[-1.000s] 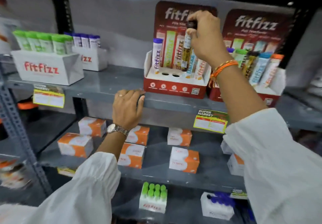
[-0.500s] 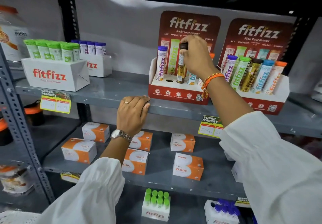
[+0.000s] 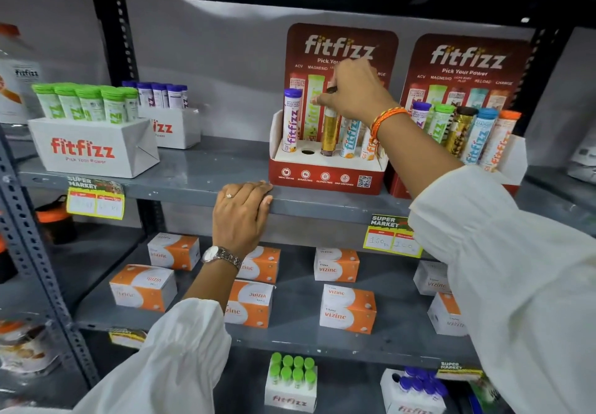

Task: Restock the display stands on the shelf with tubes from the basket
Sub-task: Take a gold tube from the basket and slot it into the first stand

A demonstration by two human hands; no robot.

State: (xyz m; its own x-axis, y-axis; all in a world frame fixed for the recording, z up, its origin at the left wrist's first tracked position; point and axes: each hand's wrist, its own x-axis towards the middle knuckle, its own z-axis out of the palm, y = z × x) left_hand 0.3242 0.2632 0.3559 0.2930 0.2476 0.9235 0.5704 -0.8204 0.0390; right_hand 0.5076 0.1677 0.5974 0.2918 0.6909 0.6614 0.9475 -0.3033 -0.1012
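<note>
From the head camera, I am pinching the dark cap of a slim gold foil tube [image 3: 330, 131] with my right hand [image 3: 356, 91], fingers closed around its top while its base is sitting in the middle hole of the red cardboard display stand [image 3: 325, 178] on the grey metal shelf [image 3: 200, 178]. A purple-capped white tube [image 3: 292, 120] is standing to its left, with one empty round hole [image 3: 308, 152] between them; a blue-lettered tube [image 3: 349, 138] is standing just to its right. My left hand [image 3: 240, 215] is lying flat over the shelf's front edge, palm down, gripping nothing but the lip. The second red stand [image 3: 512, 159] beside it looks full. The basket is not in view.

I judge the tube nearly seated. The risk I am watching is tilt: if I am letting go before the base is fully down, it may lean into its neighbours and topple them. My wrist is also passing close to the orange tube [image 3: 371, 147], which a careless withdrawal could knock.
</note>
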